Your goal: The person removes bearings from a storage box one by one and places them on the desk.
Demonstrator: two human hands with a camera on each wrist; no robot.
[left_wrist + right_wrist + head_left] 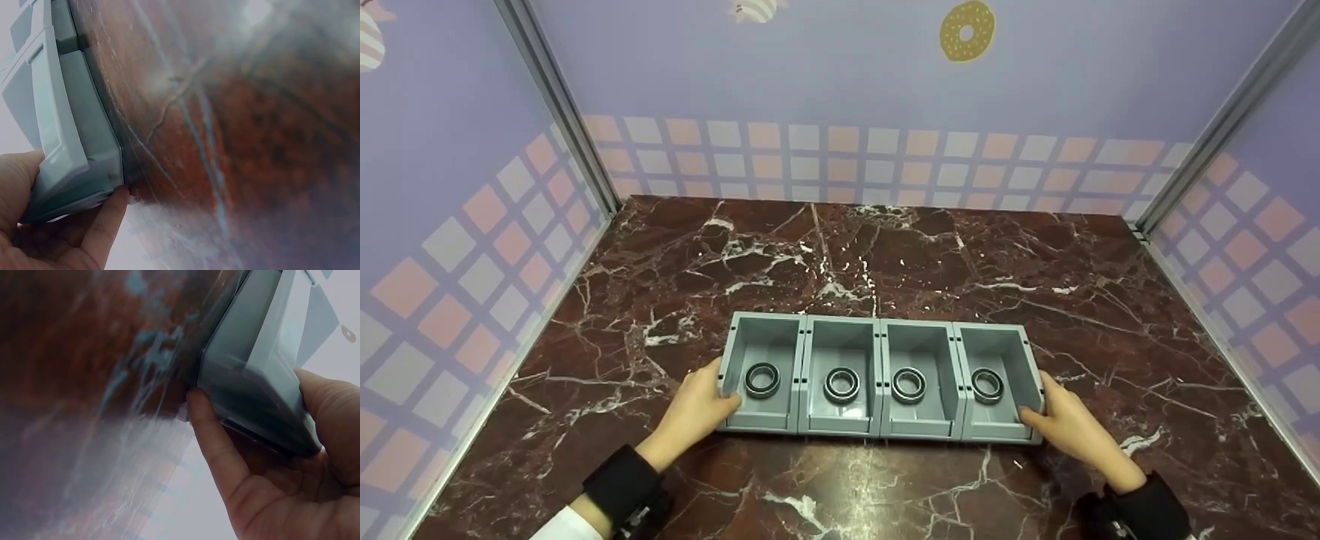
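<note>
A row of joined grey plastic bins (840,426) lies across the table, with one dark-rimmed ring-shaped ball bearing in each compartment. Among them are the leftmost bearing (762,380) and the rightmost bearing (987,385). My left hand (696,405) grips the left end of the row, its thumb over the rim; in the left wrist view the fingers (107,225) reach under the bin's lower edge. At the opposite end my right hand (1069,421) holds the outer wall the same way, thumb over the rim and a finger (211,439) along the bottom edge.
The bins stand on a dark red marbled tabletop (840,255) with white veins. A lilac back wall (840,90) with checked tiles closes the far side. Side panels (472,247) with metal corner posts (562,105) stand at left and right.
</note>
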